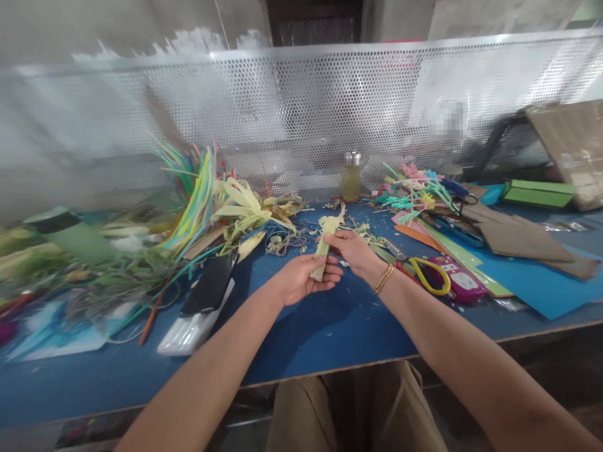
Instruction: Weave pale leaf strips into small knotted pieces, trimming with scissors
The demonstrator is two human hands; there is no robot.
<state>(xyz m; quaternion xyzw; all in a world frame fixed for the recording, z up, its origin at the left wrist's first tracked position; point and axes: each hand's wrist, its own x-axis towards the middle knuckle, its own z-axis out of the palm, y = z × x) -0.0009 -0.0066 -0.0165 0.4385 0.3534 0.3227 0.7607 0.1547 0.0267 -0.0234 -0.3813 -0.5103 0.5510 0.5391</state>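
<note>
A pale green strip of corn husk (322,251) is held between my two hands above the blue table, its frilled top pointing away from me. My left hand (306,279) holds the strip's lower end, thumb on top and fingers beneath. At its upper part, my right hand (349,248) pinches the strip between thumb and fingers; a gold bracelet (384,279) circles that wrist. Beyond the hands lies a bunch of loose husks (247,207), with small green scraps on the table around it.
At left are colourful pipe cleaners (195,201), a phone (208,284) and a green tumbler (70,233). Yellow-handled scissors (431,276), a magenta case (459,279) and blue paper (546,289) lie right. A glass jar (351,179) stands before the perforated metal panel (311,107).
</note>
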